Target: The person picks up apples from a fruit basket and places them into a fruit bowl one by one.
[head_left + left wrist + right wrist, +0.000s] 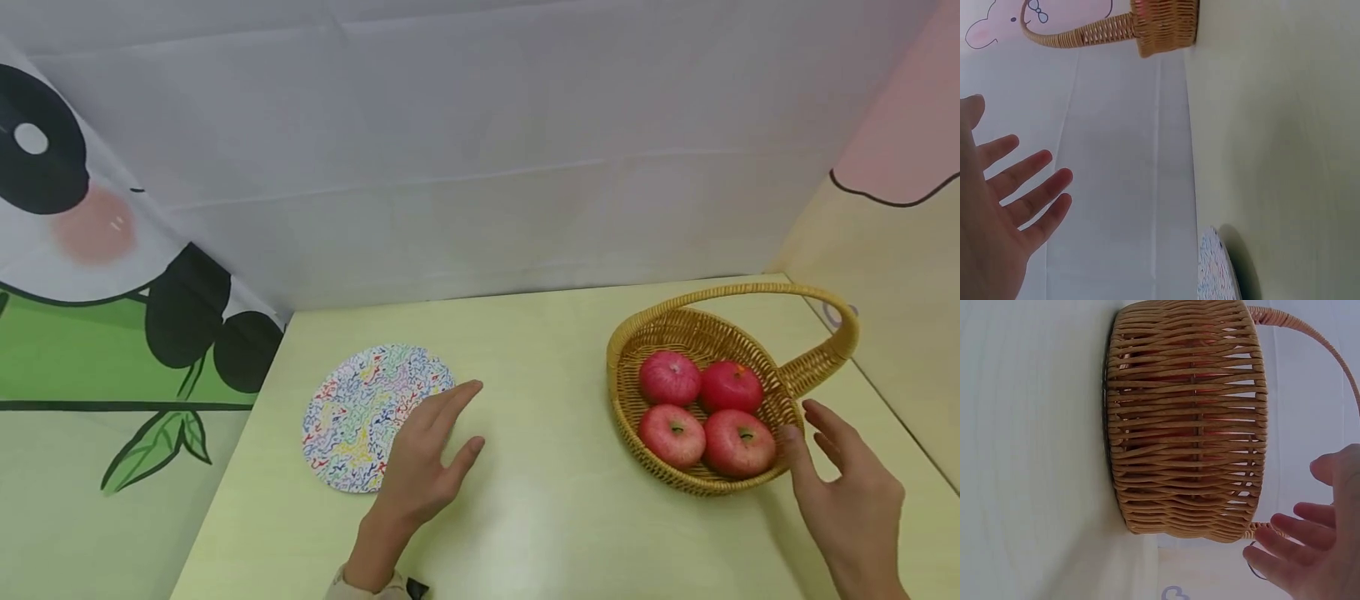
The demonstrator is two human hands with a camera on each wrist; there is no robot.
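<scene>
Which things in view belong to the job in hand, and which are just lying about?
Likely part of the job:
wicker basket, right grip beside it
four red fruits in the basket
patterned round plate, left grip near it

Probably just surroundings:
printed backdrop
pale table, only a surface

No loose clutter stands out.

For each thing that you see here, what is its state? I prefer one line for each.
Basket: upright on the table, handle raised.
Red fruits: four, all inside the basket.
Patterned disc: on the table, partly hidden.
Left hand: raised above the table, holding nothing.
Right hand: beside the basket, holding nothing.
</scene>
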